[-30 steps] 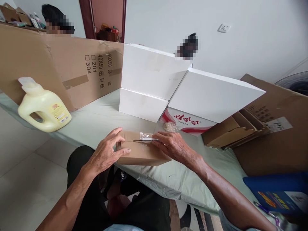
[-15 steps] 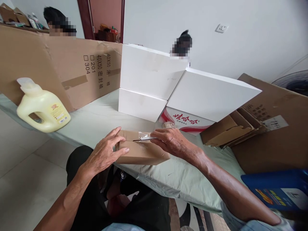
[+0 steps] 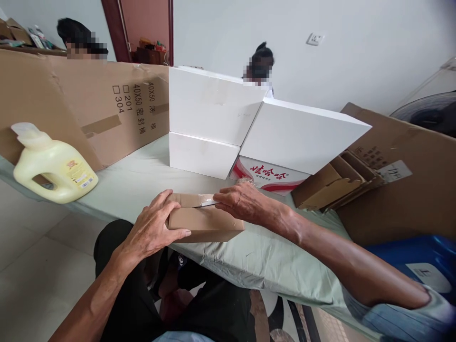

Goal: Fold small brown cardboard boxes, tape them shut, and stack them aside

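Head view: the right hand (image 3: 237, 202) has its fingers clenched on a slim pale tool (image 3: 208, 203), its dark tip at the lengthwise seam of a carton (image 3: 203, 220); whether the tip is edged cannot be told. The left hand (image 3: 153, 225) grasps the carton's left end, fingers over the far side, thumb against the near side. Risk, as judged: the left hand lies in line with the seam, so a skid under excess force could carry the tip into it; a slack left grasp could let the carton turn or slip, since it sits at the near edge of the cloth-covered counter (image 3: 138, 183). Condition of the carton: plain brown, lying flat, no crushing visible on the near face, glossy clear tape (image 3: 204, 196) on top. Beyond stand white boxes (image 3: 215, 104); a yellow jug (image 3: 59, 161) stands well apart at left.
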### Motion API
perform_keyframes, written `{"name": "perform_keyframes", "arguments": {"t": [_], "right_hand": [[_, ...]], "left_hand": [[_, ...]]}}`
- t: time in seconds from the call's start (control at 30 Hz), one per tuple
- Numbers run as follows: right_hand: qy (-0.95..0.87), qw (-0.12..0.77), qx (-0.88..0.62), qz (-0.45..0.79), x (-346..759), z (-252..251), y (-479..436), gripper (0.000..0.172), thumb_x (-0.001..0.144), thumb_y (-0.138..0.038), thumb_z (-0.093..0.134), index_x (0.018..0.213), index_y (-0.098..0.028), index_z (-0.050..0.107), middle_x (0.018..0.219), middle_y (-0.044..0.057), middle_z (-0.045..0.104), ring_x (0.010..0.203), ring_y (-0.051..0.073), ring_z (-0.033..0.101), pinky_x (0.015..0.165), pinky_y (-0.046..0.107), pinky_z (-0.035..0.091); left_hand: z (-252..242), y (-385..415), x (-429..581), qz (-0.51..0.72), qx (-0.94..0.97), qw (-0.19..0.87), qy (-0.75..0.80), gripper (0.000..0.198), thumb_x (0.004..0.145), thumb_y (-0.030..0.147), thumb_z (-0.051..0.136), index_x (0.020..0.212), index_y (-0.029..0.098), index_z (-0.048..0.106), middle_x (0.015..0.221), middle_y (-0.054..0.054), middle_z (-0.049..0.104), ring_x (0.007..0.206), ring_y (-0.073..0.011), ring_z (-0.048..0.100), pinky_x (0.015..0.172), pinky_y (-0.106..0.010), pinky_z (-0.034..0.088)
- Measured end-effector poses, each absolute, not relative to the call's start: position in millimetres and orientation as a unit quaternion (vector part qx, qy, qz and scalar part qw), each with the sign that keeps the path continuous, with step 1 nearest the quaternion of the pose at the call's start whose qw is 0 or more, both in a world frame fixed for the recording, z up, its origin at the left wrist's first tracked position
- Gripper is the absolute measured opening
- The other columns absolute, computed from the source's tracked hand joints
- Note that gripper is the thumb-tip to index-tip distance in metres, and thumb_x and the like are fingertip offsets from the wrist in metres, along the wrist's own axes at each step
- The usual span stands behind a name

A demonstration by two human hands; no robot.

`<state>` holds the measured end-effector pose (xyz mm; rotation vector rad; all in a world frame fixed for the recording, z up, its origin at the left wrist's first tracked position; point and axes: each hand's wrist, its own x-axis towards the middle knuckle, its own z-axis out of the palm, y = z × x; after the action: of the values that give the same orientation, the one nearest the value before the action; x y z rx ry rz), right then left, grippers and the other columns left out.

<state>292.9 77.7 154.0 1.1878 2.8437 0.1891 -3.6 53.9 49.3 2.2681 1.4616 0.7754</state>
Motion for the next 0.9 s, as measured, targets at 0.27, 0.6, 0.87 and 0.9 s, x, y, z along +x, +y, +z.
{"name": "perform_keyframes", "arguments": {"t": [0.27,0.6,0.87,0.9], "right_hand": [[0.907,-0.004,0.414,0.079,357.4,171.2,69.7,0.038,0.118,-0.027,0.048,0.085,-0.022,0.067,0.079,0.005,0.067,0.064,0.016,0.046,0.064,0.037,0.020],[0.762,-0.231,0.604,0.031,453.9,-12.0,4.1,0.050,0.118,-0.053,0.037,0.094,-0.024,0.071,0.087,0.011,0.073,0.078,0.025,0.069,0.069,0.035,0.053],[0.735,-0.373,0.567,0.002,405.0,-16.6,-2.9,0.036,0.118,-0.049,0.047,0.130,-0.023,0.069,0.121,0.014,0.072,0.110,0.028,0.071,0.092,0.043,0.063],[0.739,-0.404,0.539,-0.002,392.2,-0.3,-0.9,0.034,0.117,-0.048,0.050,0.134,-0.024,0.068,0.127,0.014,0.070,0.114,0.029,0.070,0.096,0.044,0.062]], "left_hand": [[50.6,57.7,-9.4,0.268,0.799,0.163,0.513,0.047,0.079,0.054,0.091,0.113,0.029,0.070,0.168,-0.011,0.055,0.133,-0.0405,0.071,0.106,-0.056,0.063],[58.9,63.1,-11.7,0.241,0.829,0.166,0.476,0.048,0.074,0.042,0.094,0.098,0.027,0.055,0.169,-0.016,0.054,0.156,-0.0474,0.051,0.114,-0.067,0.054],[75.4,65.2,-21.7,0.210,0.868,0.171,0.415,0.033,0.091,0.054,0.083,0.106,0.025,0.082,0.174,-0.013,0.055,0.150,-0.0449,0.060,0.111,-0.057,0.062],[78.1,64.6,-23.8,0.202,0.870,0.176,0.414,0.037,0.093,0.057,0.081,0.114,0.026,0.084,0.175,-0.012,0.054,0.150,-0.0449,0.061,0.109,-0.055,0.064]]}}
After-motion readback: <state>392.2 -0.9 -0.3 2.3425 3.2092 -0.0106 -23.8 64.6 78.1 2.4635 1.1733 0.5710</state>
